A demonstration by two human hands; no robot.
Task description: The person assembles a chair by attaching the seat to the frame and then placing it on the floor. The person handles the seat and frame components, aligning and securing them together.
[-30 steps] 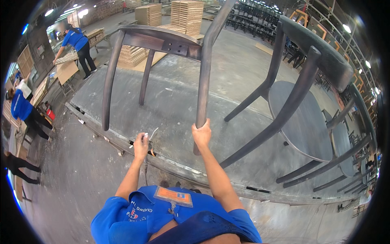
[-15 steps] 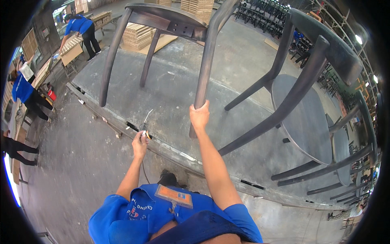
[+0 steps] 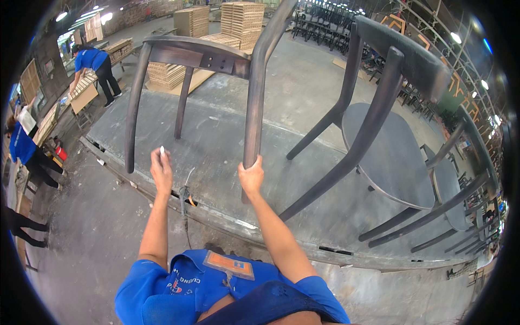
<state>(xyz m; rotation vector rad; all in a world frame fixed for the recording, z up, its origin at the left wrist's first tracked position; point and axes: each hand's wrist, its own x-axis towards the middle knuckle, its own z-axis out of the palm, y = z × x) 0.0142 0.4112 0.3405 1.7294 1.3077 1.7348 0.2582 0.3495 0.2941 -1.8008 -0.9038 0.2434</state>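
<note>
A dark wooden chair (image 3: pixel 230 64) is tipped on the grey platform, with screw holes showing in its rail. My right hand (image 3: pixel 251 177) is wrapped round the lower part of its long leg (image 3: pixel 253 124). Between that leg and the chair's left leg (image 3: pixel 130 119), my left hand (image 3: pixel 161 172) is raised with fingers pinched together. A small white piece (image 3: pixel 162 150) shows at those fingertips, its kind too small to tell. Below, a dark tool with a yellow part (image 3: pixel 187 196) and a cable lies at the platform's edge, apart from both hands.
A finished-looking dark chair (image 3: pixel 382 151) stands close on the right, with more chairs (image 3: pixel 452 195) behind it. The platform (image 3: pixel 216 146) runs across in front of me. Stacked wooden slats (image 3: pixel 241 24) stand at the back. Workers in blue shirts (image 3: pixel 95 59) lean over tables at left.
My left hand has moved up and left, away from the tool at the platform's edge. The chair sits lower and further left in view, with my right hand still round its leg.
</note>
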